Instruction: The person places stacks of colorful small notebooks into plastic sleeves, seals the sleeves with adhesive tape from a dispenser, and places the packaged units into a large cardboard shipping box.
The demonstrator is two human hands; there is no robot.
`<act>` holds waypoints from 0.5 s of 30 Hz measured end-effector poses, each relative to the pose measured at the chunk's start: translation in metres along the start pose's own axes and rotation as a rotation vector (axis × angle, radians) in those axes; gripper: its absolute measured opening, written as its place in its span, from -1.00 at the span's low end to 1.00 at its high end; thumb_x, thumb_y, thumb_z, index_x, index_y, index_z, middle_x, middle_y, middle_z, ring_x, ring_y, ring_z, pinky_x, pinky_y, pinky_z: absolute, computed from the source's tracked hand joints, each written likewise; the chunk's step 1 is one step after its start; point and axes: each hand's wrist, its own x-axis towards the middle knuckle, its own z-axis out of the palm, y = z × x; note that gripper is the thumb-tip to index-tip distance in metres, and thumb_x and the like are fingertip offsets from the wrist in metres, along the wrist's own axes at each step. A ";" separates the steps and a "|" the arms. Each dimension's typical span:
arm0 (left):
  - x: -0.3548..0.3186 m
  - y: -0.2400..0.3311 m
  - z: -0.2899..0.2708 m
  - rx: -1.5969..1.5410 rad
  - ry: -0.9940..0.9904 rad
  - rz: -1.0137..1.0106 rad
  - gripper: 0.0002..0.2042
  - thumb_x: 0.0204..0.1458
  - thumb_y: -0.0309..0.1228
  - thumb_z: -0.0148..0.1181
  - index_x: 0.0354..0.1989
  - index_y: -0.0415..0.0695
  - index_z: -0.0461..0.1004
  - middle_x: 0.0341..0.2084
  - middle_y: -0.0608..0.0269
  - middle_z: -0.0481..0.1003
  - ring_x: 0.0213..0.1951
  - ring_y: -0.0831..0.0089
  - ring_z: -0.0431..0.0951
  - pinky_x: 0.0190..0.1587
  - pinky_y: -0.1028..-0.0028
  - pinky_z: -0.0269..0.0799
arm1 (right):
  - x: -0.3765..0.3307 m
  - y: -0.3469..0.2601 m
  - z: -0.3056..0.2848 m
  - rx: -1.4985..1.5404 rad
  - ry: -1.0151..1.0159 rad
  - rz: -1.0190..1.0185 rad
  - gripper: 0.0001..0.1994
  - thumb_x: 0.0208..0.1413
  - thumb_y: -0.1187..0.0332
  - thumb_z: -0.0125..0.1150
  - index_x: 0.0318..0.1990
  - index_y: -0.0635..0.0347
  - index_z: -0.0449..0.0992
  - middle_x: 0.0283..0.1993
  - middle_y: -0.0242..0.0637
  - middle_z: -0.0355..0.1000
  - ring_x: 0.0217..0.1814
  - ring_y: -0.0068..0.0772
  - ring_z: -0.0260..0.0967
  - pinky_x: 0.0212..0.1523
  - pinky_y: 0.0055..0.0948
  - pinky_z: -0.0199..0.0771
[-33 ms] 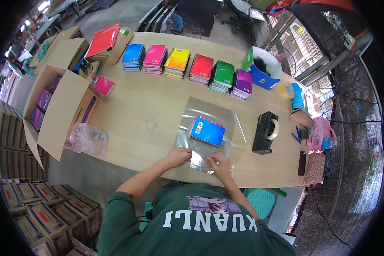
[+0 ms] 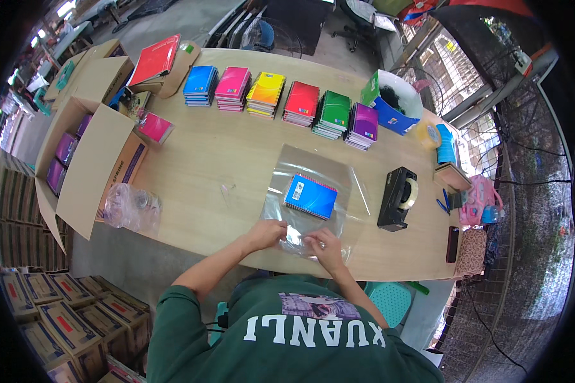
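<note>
At the far left, an open carton (image 2: 89, 172) stands by the desk (image 2: 204, 159), with a crumpled clear plastic bag (image 2: 134, 207) just beside it. Next, along the desk's far side, a row of notebook stacks (image 2: 282, 96) runs from blue on the left to purple on the right.

The left hand (image 2: 267, 234) rests at the near left part of a clear film (image 2: 319, 163); its fingers are drawn close together and appear to pinch the film there. The film lies spread on the desk in front of the person. It looks light, limp and slippery, likely to crease or cling, so a pinch at its edge should serve best.

On the middle of the film's area sits a blue-covered spiral notebook (image 2: 310, 196), perhaps more than one; whether it lies on the film or inside it, I cannot tell. It should be fairly light and stiff across the cover, best taken by its two opposite edges, with care for the coils.

The right hand (image 2: 327, 247) is at the film's near right part, its fingers curled with a narrow gap, seemingly nipping the film. Farther right, well apart, stands a black tape dispenser (image 2: 396, 201).
</note>
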 end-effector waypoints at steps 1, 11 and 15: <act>0.001 0.004 -0.005 -0.002 -0.039 -0.051 -0.94 0.00 -0.45 0.14 -0.46 -0.11 0.51 -0.32 0.21 0.51 -0.21 0.11 0.54 -0.22 0.19 0.46 | -0.001 -0.009 0.003 -0.069 -0.018 -0.072 -0.73 -0.03 0.28 0.39 -0.20 0.22 0.59 -0.22 -0.21 0.44 -0.15 -0.20 0.42 -0.15 -0.32 0.42; 0.016 0.033 -0.035 0.103 0.055 -0.146 -0.81 0.12 -0.30 0.10 -0.21 -0.16 0.38 -0.32 0.03 0.53 -0.22 0.06 0.55 -0.24 0.15 0.45 | -0.005 -0.003 0.004 -0.367 0.080 -0.021 -0.80 -0.10 0.42 0.32 -0.24 0.07 0.60 -0.25 -0.28 0.46 -0.22 -0.14 0.45 -0.23 -0.25 0.46; 0.004 0.027 -0.050 0.273 0.069 0.080 -0.87 0.03 -0.35 0.16 -0.33 -0.13 0.46 -0.33 0.13 0.54 -0.19 0.13 0.55 -0.20 0.18 0.45 | 0.004 -0.013 -0.032 -0.409 0.070 -0.065 -0.88 -0.11 0.45 0.30 -0.35 0.06 0.61 -0.31 -0.30 0.48 -0.30 -0.17 0.47 -0.32 -0.27 0.46</act>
